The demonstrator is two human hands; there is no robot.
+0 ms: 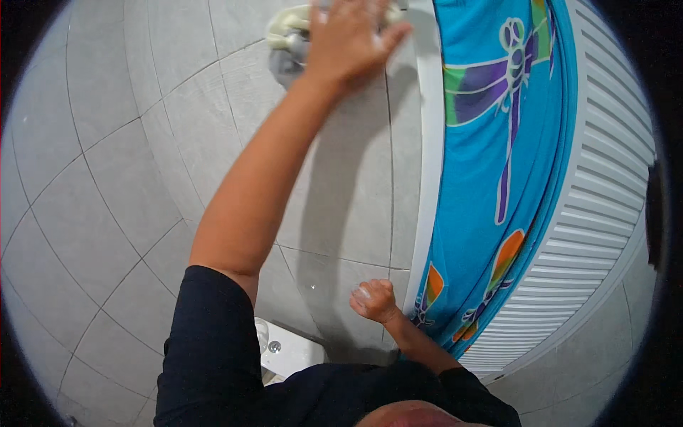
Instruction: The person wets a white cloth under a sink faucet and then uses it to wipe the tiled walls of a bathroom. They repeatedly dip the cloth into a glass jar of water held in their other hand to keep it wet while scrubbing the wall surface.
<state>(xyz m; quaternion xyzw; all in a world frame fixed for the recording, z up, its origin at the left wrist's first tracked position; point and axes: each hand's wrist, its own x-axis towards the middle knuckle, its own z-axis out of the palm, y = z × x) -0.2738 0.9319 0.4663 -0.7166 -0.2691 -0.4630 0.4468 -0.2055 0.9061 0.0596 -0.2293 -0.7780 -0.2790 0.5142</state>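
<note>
My left arm reaches up the picture, its short black sleeve ending above the elbow. At the top edge my left hand (356,43) is closed over a crumpled cream-and-grey cloth (288,44), pressing it against the grey tiles (341,171). The fingertips are blurred and partly cut off by the frame, and the thumb sticks out to the right. Lower down, my right hand (374,300) is curled into a fist beside the curtain. White foam shows on its fingers; what the fist encloses, if anything, is hidden.
A blue curtain (477,178) with dragonfly patterns hangs at the right, along a white strip (427,164). Beyond it is a white slatted panel (597,185). Below my left arm, a white toilet cistern (299,352) with a round button stands near my body.
</note>
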